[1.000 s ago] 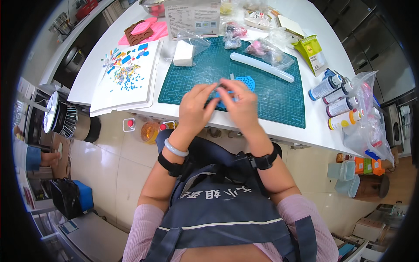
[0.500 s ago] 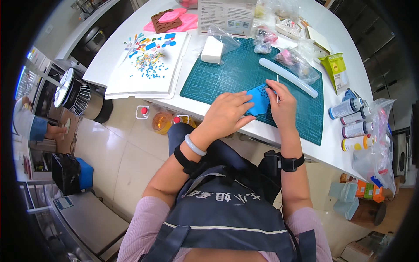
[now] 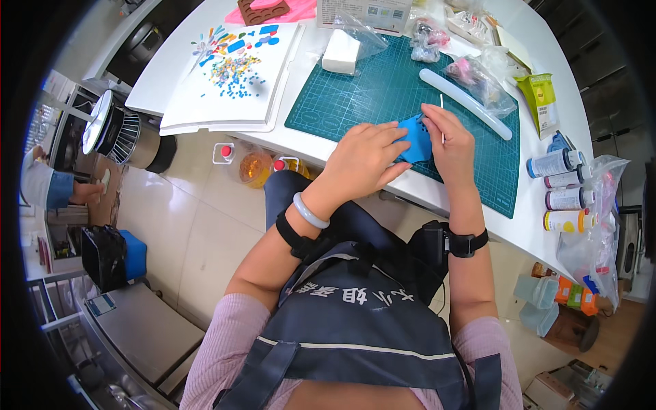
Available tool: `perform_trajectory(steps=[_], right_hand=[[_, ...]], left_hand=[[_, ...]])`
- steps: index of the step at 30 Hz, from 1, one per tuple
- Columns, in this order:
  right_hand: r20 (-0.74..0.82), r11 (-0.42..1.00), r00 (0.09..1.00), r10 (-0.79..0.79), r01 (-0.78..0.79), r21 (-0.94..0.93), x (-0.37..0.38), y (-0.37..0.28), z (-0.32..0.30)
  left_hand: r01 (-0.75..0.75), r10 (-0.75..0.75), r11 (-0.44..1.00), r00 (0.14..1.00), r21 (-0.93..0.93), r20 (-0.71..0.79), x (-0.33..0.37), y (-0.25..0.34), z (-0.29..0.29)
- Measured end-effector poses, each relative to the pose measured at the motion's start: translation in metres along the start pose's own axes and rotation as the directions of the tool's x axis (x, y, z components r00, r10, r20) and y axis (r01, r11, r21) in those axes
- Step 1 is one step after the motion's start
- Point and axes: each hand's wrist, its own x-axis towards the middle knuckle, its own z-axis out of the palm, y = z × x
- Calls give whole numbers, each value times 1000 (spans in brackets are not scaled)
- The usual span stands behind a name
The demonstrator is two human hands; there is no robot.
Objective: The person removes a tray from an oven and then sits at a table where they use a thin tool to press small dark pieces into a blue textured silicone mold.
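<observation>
A thin blue sheet [image 3: 416,142] of what looks like rolled-out fondant lies at the near edge of the green cutting mat [image 3: 335,102]. My left hand [image 3: 362,162] rests flat over the sheet's left side, fingers stretched out and thumb apart. With fingers pinched, my right hand [image 3: 452,145] holds a thin white stick [image 3: 442,102] upright at the sheet's right edge. Its lower tip is hidden by the fingers. Beyond the hands, a translucent rolling pin [image 3: 467,104] lies slantwise on the mat.
Left stands a white board [image 3: 184,113] with small colourful cut pieces [image 3: 236,75]. A white block [image 3: 340,53] sits at the mat's far edge. Colour bottles [image 3: 567,198], a green pouch [image 3: 540,102] and plastic bags [image 3: 482,85] are to the right. Oil jugs [image 3: 254,167] stand below the table.
The whole view has shifted, so the table sits higher in it. My right fingers have moved slightly along the blue sheet's edge with the stick; my left hand stays on the sheet.
</observation>
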Motion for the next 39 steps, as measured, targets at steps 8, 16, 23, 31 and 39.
perform_trajectory(steps=[8,16,23,31,39], right_hand=[[31,1000,999,6,-6,5,-3,2,3],[11,987,994,-109,109,-115,-4,6,4],[8,978,993,-115,115,-172,-4,5,4],[-32,952,983,-179,165,-258,-3,12,8],[-89,947,981,-173,141,-288,-2,14,12]], left_hand=[[6,-6,1000,1000,-4,-10,-3,1,1],[-5,5,1000,1000,22,-14,-4,1,2],[-3,3,1000,1000,11,-3,-2,2,3],[-6,6,1000,1000,19,-9,-3,2,5],[-3,4,1000,1000,30,-4,-3,2,3]])
